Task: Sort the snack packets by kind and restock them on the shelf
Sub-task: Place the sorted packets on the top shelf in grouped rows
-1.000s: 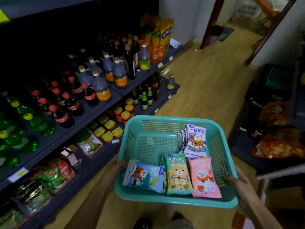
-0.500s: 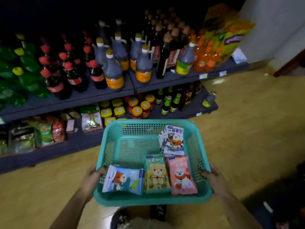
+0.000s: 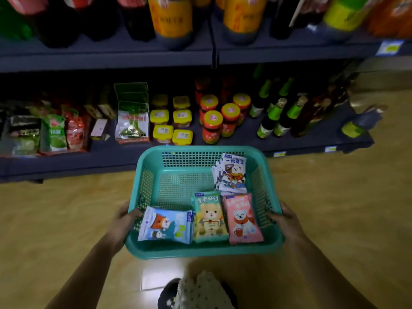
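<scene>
I hold a teal plastic basket [image 3: 178, 157] in front of a low dark shelf [image 3: 111, 157]. My left hand [image 3: 124, 221] grips its left rim and my right hand [image 3: 287, 221] grips its right rim. Inside, along the near wall, lie a blue snack packet [image 3: 165, 226], a green packet [image 3: 209, 219] and a pink packet [image 3: 242, 219], side by side. A small stack of white-and-blue packets [image 3: 233, 175] lies at the far right corner of the basket.
The bottom shelf carries bagged goods [image 3: 55, 132], yellow-lidded tubs [image 3: 171, 123], red jars [image 3: 220, 117] and green-capped bottles [image 3: 274, 117]. The shelf above [image 3: 107, 54] holds large bottles. Wooden floor [image 3: 345, 197] lies around me; my shoe [image 3: 169, 293] shows below the basket.
My view has turned left and closed in on the shelf, now facing it square and low. The basket stays in both hands; the packets inside have not shifted.
</scene>
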The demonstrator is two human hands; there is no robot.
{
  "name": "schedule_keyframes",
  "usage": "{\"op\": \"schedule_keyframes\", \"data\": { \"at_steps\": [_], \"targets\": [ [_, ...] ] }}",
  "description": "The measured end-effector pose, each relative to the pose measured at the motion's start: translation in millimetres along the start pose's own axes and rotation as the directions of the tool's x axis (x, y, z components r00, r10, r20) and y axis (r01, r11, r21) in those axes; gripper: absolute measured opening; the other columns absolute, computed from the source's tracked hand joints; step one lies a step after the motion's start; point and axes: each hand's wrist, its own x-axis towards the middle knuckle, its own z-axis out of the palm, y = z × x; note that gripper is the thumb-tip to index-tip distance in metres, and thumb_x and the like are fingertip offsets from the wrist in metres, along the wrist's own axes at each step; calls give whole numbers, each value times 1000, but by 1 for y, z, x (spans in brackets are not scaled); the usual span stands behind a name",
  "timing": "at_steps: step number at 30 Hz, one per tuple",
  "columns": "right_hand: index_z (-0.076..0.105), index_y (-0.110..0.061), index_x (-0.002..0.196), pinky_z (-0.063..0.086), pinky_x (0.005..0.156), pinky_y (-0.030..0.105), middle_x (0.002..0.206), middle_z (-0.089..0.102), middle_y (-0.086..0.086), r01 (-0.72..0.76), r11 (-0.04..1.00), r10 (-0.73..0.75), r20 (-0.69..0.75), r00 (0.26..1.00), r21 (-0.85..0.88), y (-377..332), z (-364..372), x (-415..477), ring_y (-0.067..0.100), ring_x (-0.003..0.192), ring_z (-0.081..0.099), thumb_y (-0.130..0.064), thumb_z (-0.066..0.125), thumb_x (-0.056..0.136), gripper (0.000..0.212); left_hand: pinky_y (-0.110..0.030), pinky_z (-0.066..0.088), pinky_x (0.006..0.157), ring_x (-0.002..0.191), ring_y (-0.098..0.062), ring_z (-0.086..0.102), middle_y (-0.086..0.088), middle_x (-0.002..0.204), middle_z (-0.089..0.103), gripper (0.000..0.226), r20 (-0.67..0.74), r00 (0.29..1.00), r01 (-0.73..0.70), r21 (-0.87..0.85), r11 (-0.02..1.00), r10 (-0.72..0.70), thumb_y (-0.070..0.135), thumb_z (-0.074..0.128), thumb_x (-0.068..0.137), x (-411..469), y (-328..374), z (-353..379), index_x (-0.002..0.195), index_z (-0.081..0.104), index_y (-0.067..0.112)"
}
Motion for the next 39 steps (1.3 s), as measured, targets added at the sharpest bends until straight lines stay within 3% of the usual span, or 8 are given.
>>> {"op": "schedule_keyframes", "data": {
  "at_steps": [4, 12, 20, 24, 27, 29, 33, 39],
  "targets": [
    [62, -20, 114, 47, 92, 62, 114, 65, 19, 8, 999, -9, 29, 1000, 34, 67, 17, 81, 43, 104, 61, 7, 60, 79, 44, -29, 55, 58, 63, -22, 66, -4, 70, 72, 34, 38, 999, -10, -18, 1000, 10, -13, 39, 84, 66, -61, 19, 93, 64, 8],
    [57, -18, 125, 47, 93, 58, 117, 64, 15, 24, 999, -25, 25, 999, 22, 171, 53, 210, 38, 107, 60, 10, 51, 84, 51, -33, 50, 68, 79, -31, 59, -12, 86, 65, 35, 49, 999, -5, -24, 1000, 7, -16, 39, 82, 195, -176, 62, 98, 62, 4],
    [61, -17, 111, 44, 96, 60, 121, 60, 21, 64, 998, -64, -21, 998, -30, 239, 75, 287, 43, 113, 55, 11, 50, 83, 41, -22, 53, 48, 55, -12, 66, -8, 77, 69, 29, 27, 999, -20, -49, 999, 21, -11, 40, 88, 264, -252, 89, 98, 63, 5],
    [50, -5, 125, 46, 92, 44, 123, 57, 18, 113, 983, -117, -21, 993, -143, 223, 86, 277, 34, 107, 55, 1, 56, 87, 39, -24, 54, 51, 61, -17, 66, -8, 81, 71, 30, 56, 998, -21, -74, 997, 25, -10, 41, 89, 279, -257, 88, 105, 61, 5],
    [50, 0, 125, 46, 92, 37, 123, 51, 16, 332, 765, -471, -126, 873, -552, 201, 100, 251, 32, 115, 50, -16, 63, 86, 44, -31, 48, 67, 84, -26, 59, -16, 109, 61, 30, 56, 995, -82, 88, 993, 77, -2, 47, 91, 283, -258, 84, 120, 52, 3],
    [54, -8, 119, 50, 83, 22, 115, 53, 4, 504, 675, -558, 73, 826, -539, 191, 124, 224, 21, 108, 53, -11, 61, 87, 33, -32, 42, 78, 102, -26, 52, -14, 117, 53, 36, -87, 941, -293, 279, 914, 328, 10, 55, 88, 283, -260, 79, 123, 49, 3],
    [53, -20, 122, 45, 90, 19, 118, 59, -3, 746, 444, -316, 693, 648, -496, 200, 198, 200, 8, 105, 57, -20, 62, 87, 36, -29, 40, 83, 98, -19, 51, -3, 102, 56, 31, 84, 731, -631, 460, 624, 677, 19, 44, 80, 278, -250, 75, 104, 59, 6],
    [46, -8, 128, 30, 99, 37, 127, 54, 10, 707, -342, -197, 783, 590, -619, 223, 262, 214, 26, 117, 47, -54, 47, 88, 61, -31, 41, 96, 112, -30, 55, -14, 119, 61, 37, 447, 741, -660, 620, 423, 501, -1, 42, 82, 293, -234, 100, 113, 61, 3]
  ]
}}
